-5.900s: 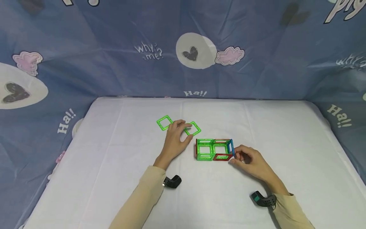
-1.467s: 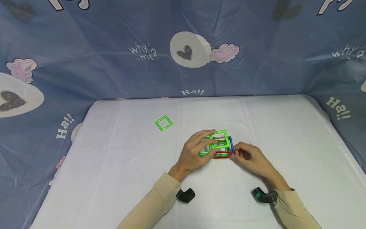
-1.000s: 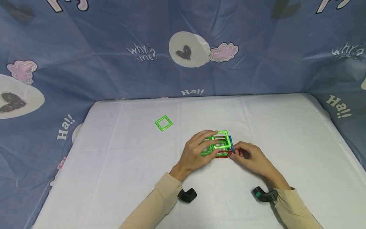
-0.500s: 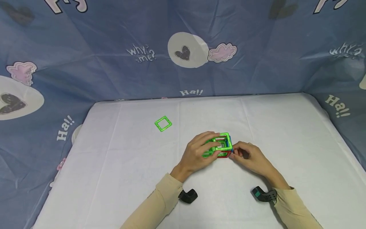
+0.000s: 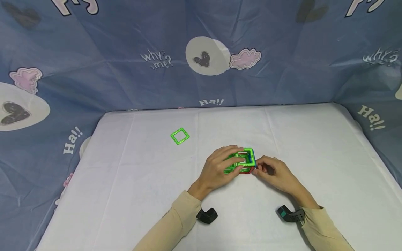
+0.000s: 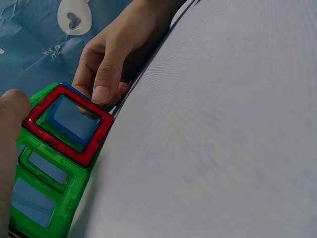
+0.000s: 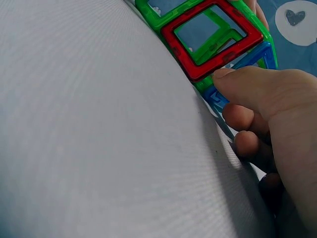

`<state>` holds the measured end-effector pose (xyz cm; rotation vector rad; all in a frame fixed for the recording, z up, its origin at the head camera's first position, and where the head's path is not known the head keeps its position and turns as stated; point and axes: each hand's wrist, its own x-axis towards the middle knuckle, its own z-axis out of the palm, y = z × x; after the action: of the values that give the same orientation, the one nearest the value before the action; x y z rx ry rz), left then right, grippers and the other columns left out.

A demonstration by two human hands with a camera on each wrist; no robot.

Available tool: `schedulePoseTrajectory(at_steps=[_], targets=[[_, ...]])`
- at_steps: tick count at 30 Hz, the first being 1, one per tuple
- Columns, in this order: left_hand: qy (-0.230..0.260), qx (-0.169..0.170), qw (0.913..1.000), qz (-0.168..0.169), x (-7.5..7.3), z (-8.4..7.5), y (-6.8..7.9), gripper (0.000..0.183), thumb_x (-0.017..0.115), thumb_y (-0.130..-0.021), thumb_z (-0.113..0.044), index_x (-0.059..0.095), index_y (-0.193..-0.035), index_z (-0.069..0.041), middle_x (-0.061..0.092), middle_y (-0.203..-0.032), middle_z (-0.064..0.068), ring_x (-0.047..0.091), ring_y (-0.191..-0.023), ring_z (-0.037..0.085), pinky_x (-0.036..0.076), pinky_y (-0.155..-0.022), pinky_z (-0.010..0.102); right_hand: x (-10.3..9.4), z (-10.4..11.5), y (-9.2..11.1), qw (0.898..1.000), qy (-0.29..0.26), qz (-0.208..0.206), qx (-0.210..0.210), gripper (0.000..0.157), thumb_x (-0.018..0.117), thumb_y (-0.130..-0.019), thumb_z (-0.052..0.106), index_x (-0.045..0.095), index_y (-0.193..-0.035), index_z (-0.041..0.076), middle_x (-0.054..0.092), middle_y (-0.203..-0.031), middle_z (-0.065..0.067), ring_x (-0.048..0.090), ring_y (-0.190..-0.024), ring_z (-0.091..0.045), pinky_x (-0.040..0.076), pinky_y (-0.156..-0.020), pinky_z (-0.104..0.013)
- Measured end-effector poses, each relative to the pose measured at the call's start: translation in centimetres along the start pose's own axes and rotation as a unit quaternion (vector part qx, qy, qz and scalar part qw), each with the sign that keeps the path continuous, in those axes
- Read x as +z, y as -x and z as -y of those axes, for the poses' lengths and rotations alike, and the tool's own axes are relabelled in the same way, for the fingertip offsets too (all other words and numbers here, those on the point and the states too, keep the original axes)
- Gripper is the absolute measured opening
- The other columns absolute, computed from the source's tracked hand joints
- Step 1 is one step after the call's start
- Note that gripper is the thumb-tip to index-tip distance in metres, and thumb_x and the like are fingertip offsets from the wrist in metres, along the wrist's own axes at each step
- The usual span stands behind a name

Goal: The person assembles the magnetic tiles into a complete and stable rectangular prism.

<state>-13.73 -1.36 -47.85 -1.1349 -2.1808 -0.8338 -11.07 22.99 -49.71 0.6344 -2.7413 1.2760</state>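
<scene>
Green, red and blue magnetic tiles form a low open-framed box (image 5: 230,169) on the white cloth. My left hand (image 5: 216,168) holds a green square magnetic tile (image 5: 252,157) over the box's right half, fingers along its far side and thumb at the near side. This tile lines up with the top there. A red tile (image 6: 102,141) makes the near wall, beside a green tile (image 6: 75,196). At the right end, my right hand (image 5: 276,174) pinches the edge of the upright blue tile (image 7: 270,55), thumb tip right at the red tile's corner. My left hand hides much of the left half.
One loose green square tile (image 5: 184,140) lies flat, farther back and left of the box. A blue printed curtain (image 5: 150,83) rises behind the white-covered table (image 5: 125,195) and along its sides. Black wrist cameras (image 5: 208,216) sit on both wrists.
My left hand took one of two loose green tiles, carried it right to the box and lowered it from a tilt to level on top. My right hand stays at the blue tile.
</scene>
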Motion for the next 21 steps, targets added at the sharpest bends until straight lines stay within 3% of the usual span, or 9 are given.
schedulePoseTrajectory(at_steps=[12, 21], targets=[[-0.001, -0.007, 0.9999, 0.012, -0.02, 0.12, 0.14, 0.018, 0.068, -0.085, -0.027, 0.073, -0.100, -0.019, 0.064, -0.122, -0.001, 0.055, -0.121, 0.016, 0.036, -0.109, 0.024, 0.17, -0.33, -0.01, 1.000, -0.003, -0.001, -0.010, 0.017, 0.073, -0.083, 0.019, 0.063, -0.091, 0.030, 0.052, -0.074, 0.014, 0.047, -0.070, -0.004, 0.038, -0.063, -0.020], [-0.021, -0.010, 0.9997, 0.005, -0.05, 0.19, 0.20, 0.017, 0.069, -0.084, -0.033, 0.073, -0.097, -0.023, 0.066, -0.117, -0.006, 0.056, -0.118, 0.011, 0.038, -0.104, 0.031, 0.05, 0.04, -0.04, 1.000, 0.002, 0.001, -0.007, 0.017, 0.073, -0.083, 0.020, 0.063, -0.092, 0.030, 0.053, -0.074, 0.015, 0.047, -0.069, -0.004, 0.038, -0.063, -0.020]])
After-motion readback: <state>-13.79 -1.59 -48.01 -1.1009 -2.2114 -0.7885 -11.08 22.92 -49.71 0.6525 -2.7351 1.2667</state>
